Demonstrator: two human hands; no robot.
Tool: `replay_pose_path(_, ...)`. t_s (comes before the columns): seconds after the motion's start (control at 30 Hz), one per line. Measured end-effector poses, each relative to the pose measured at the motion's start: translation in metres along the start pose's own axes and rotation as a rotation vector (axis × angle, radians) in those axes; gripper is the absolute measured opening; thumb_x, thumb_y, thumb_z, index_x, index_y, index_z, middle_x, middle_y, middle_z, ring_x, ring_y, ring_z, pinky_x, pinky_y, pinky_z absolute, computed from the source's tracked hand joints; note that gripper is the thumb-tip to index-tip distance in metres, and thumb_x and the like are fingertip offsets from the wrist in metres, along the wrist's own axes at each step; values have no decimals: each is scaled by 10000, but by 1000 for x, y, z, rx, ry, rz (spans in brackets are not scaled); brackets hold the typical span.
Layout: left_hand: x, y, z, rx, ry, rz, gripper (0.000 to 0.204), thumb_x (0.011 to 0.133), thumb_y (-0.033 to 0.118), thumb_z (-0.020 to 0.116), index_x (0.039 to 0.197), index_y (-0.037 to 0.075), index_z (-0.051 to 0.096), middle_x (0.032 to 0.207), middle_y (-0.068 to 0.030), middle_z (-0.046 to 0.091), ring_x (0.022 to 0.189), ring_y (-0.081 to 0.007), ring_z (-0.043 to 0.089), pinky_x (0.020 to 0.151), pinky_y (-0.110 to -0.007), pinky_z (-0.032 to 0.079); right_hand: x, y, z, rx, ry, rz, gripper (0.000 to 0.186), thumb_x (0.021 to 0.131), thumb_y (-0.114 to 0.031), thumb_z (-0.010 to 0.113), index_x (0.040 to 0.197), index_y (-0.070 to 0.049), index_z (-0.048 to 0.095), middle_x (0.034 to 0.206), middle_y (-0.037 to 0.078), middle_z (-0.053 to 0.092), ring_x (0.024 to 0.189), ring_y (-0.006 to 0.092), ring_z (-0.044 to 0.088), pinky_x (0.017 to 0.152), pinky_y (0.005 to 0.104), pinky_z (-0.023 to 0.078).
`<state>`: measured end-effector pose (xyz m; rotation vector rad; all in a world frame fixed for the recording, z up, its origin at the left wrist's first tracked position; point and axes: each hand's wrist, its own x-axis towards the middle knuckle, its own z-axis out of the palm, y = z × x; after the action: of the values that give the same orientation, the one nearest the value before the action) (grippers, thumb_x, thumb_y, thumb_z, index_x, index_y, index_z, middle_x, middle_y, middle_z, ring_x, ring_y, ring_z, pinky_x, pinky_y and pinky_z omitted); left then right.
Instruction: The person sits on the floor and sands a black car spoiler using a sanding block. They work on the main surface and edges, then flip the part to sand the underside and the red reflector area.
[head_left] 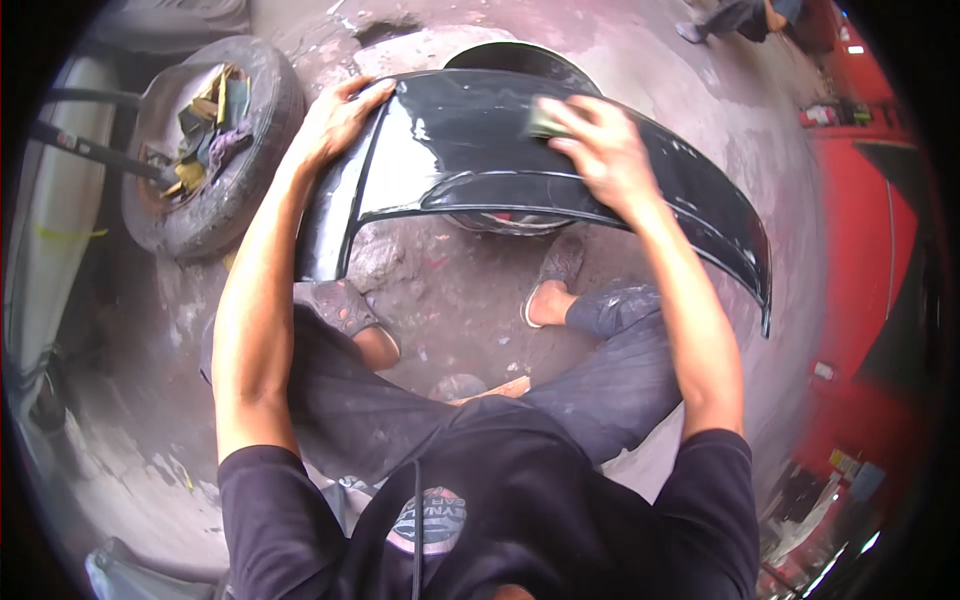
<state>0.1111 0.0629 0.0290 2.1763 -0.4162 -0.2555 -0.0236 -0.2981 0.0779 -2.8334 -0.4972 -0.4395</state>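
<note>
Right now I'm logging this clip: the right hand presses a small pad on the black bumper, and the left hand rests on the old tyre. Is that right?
Not quite. The head view shows the left hand gripping the end of the black bumper, not the old tyre, which lies apart to the left. The right hand does press a small pad on the bumper.

Glossy black bumper (470, 150); red car (865, 250).
</note>
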Motion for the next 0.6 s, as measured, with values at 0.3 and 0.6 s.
replay_pose_path(0.3, -3, -4, 2, 29, 69, -114, 676, 1021, 522, 617, 1410, -29, 648, 1366, -258, 693, 1316, -348, 645, 1129, -403, 463, 81, -78, 53, 88, 7, -143, 458, 926, -273, 767, 1379, -230, 715, 1303, 195, 682, 1185, 392, 658, 1036, 474, 529)
replay_pose_path(0.6, -4, 24, 2, 35, 25, -127, 650, 1019, 526, 605, 1409, 10, 663, 1343, -241, 708, 1283, -332, 664, 1107, -392, 470, 13, 24, 5, 40, -3, 96, 432, 932, -277, 763, 1362, -250, 738, 1315, 199, 688, 1220, 373, 661, 1046, 478, 546)
